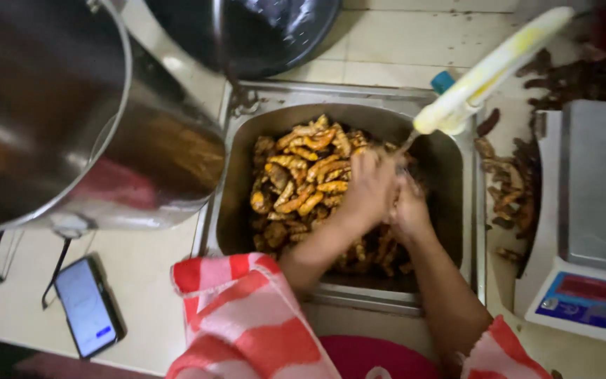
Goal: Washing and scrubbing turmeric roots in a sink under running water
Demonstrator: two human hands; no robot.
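The orange roots [301, 184] lie in a heap inside the metal sink [236, 175], mostly on its left side and under your hands. They are short, knobby sticks, and they point every which way, so the heap has no one long line; many near the top lie slanted, from low left up to high right. Your left hand [372, 188] and your right hand [407, 207] sit close together on the heap, touching each other, under the white and yellow tap [489, 70]. Both look curled around a root or some roots, but they are blurry, so you cannot tell just what the fingers pinch. To rub the roots well, I think you should keep them low in the sink, under the tap, and turn each one along its length. A big steel pot [43, 105] stands to the left, a phone [87, 306] lies below it, and a scale [590, 224] sits on the right.
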